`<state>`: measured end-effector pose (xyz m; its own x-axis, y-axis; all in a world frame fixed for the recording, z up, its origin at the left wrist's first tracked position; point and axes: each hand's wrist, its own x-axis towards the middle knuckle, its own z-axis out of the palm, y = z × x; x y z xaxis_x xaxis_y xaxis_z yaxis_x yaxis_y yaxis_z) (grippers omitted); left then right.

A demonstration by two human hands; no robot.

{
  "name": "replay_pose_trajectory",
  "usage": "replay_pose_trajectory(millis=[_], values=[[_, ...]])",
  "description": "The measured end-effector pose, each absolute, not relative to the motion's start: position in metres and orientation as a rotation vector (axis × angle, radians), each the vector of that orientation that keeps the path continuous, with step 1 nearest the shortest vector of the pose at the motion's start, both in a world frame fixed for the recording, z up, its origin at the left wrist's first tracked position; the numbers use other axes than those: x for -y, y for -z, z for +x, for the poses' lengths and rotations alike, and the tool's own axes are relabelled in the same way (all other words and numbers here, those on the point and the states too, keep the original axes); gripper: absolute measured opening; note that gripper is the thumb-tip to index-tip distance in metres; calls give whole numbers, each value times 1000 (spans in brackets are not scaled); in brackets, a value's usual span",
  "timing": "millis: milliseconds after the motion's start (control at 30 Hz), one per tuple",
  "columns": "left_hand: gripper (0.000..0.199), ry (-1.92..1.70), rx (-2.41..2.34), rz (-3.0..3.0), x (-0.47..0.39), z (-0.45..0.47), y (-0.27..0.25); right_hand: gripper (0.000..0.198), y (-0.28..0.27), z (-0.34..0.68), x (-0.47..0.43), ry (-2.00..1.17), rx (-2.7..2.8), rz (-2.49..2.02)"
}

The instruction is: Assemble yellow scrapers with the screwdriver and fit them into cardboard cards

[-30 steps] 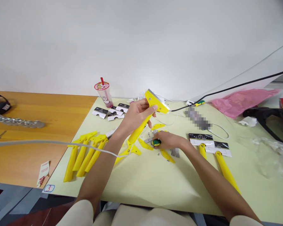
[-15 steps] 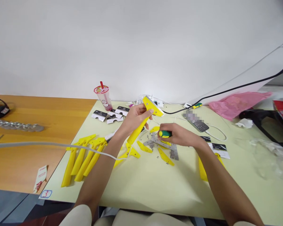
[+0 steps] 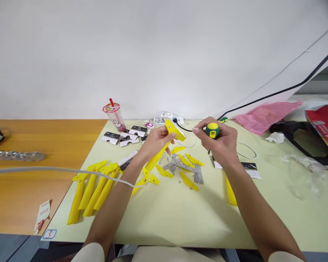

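Gripping yellow scraper (image 3: 175, 130) in left hand (image 3: 157, 143) above the desk (image 3: 169, 214), clasping screwdriver (image 3: 212, 130) in right hand (image 3: 224, 142), seemingly at a fastening step, next calling for tip steadied square against scraper

One cup (image 3: 115, 120) has at least four cards (image 3: 110, 138) just beside it, and in front of it four yellow handles (image 3: 98, 191) lie in a row. To the cup's right are two hands, the left hand (image 3: 155, 142) with one scraper (image 3: 176, 131) and the right hand (image 3: 223, 142) with one screwdriver (image 3: 212, 130), plus at least five loose yellow plates (image 3: 189, 181) and at least two metal strips (image 3: 186, 166). Well right of the cup come one pink bag (image 3: 264, 117) and one red box (image 3: 323, 125).
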<state>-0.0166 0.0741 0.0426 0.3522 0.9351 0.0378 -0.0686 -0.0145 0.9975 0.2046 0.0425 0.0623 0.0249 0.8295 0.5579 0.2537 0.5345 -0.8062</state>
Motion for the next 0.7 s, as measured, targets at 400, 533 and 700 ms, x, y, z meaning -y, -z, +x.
replay_pose_trajectory(millis=[400, 533, 700], values=[[43, -1036, -854, 1370, -69, -16, -50, 17, -49, 196, -51, -582, 1850, -1043], [42, -1032, -847, 1385, -70, -16, -46, 19, -50, 197, -51, -567, 1863, -1066], [40, -1021, -851, 1392, -68, -16, -47, 11, -51, 197, -51, -565, 1831, -1096]])
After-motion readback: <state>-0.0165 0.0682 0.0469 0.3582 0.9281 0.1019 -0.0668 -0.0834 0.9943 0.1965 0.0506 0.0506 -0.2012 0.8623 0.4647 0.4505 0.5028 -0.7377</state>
